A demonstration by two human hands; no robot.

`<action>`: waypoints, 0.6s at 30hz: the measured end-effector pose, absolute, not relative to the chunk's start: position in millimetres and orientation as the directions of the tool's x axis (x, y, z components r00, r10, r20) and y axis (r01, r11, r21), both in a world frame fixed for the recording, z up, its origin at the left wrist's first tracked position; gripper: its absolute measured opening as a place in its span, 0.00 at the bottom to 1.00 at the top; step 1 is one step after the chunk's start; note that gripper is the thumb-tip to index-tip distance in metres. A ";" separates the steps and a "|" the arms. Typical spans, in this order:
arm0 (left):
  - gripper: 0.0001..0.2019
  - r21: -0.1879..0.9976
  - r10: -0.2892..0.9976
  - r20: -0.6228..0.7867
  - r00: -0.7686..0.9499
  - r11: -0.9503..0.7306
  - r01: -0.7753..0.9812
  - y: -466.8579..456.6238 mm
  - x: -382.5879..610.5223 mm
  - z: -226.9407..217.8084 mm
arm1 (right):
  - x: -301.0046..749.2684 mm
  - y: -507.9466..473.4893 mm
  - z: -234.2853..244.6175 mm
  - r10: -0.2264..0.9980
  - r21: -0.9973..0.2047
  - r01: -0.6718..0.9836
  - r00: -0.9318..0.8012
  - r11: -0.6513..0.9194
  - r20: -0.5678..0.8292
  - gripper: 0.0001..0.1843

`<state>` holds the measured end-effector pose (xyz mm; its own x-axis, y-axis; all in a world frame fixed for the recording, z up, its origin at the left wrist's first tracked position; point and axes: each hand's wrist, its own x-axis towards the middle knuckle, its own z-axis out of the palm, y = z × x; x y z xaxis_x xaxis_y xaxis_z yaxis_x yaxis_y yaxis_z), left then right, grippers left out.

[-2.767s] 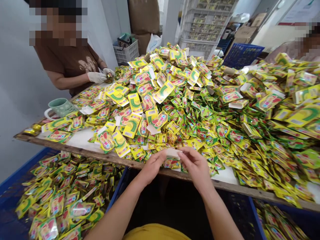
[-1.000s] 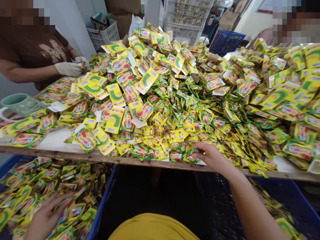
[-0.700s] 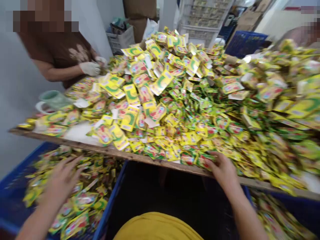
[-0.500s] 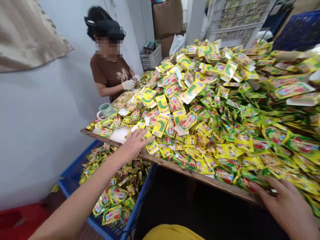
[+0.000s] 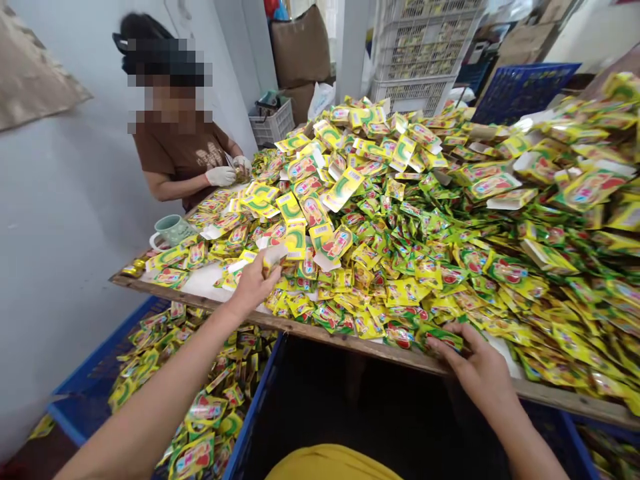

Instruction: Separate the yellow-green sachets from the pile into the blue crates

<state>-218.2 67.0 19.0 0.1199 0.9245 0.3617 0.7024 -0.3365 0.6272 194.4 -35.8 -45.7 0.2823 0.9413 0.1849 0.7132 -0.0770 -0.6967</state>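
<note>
My left hand [image 5: 253,283] reaches over the table's front edge and pinches a flat yellow carton [image 5: 275,254] lifted from the pile. My right hand [image 5: 475,363] rests at the front edge, its fingers curled round a few green and yellow sachets [image 5: 443,336]. A big heap of yellow and green sachets [image 5: 425,233] and folded cartons covers the wooden table [image 5: 350,343].
A blue crate [image 5: 85,380] of sachets stands low on the left. A co-worker in a brown shirt and white gloves [image 5: 220,175] handles sachets at the far left edge, near a green mug [image 5: 173,230]. White crates [image 5: 425,47] and a blue crate [image 5: 520,87] stand behind.
My left hand came up from the blue crate to the table and took hold of a carton. My right hand stayed at the front edge and closed on sachets.
</note>
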 end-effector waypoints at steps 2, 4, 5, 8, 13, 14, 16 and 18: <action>0.19 0.877 0.973 0.230 0.020 -0.216 0.429 58.5 -173.1 16.4 | 191.0 -29.8 -30.7 0.896 -0.767 0.635 0.388 -0.091 0.215 0.22; 0.18 0.969 0.980 0.124 0.154 -0.153 0.193 48.6 -121.5 8.8 | 179.1 -23.5 -10.4 0.855 -0.850 0.526 0.450 -0.021 0.258 0.22; 0.16 0.982 0.969 0.104 0.222 -0.135 0.130 43.4 -96.9 3.8 | 170.7 -20.1 0.1 0.840 -0.881 0.471 0.457 0.051 0.293 0.22; 0.13 0.989 0.942 0.099 0.321 -0.129 0.073 30.0 -43.4 -10.9 | 144.1 -9.2 23.2 0.834 -0.860 0.436 0.344 0.264 0.430 0.15; 0.10 0.984 0.923 0.117 0.367 -0.159 0.086 21.6 -30.8 -21.5 | 124.5 -1.7 31.9 0.867 -0.599 0.676 -0.122 0.429 0.483 0.12; 0.09 0.984 0.921 0.110 0.374 -0.153 0.088 20.7 -33.4 -22.2 | 123.0 -2.7 34.1 0.885 -0.539 0.735 -0.178 0.411 0.431 0.15; 0.10 0.988 0.915 0.105 0.390 -0.141 0.063 18.5 -37.5 -23.5 | 119.4 -5.3 42.2 0.918 -0.392 0.844 -0.261 0.367 0.298 0.17; 0.11 0.992 0.921 0.110 0.374 -0.127 0.021 16.1 -39.1 -25.3 | 115.3 -6.6 52.6 0.925 -0.247 0.895 -0.334 0.372 0.182 0.18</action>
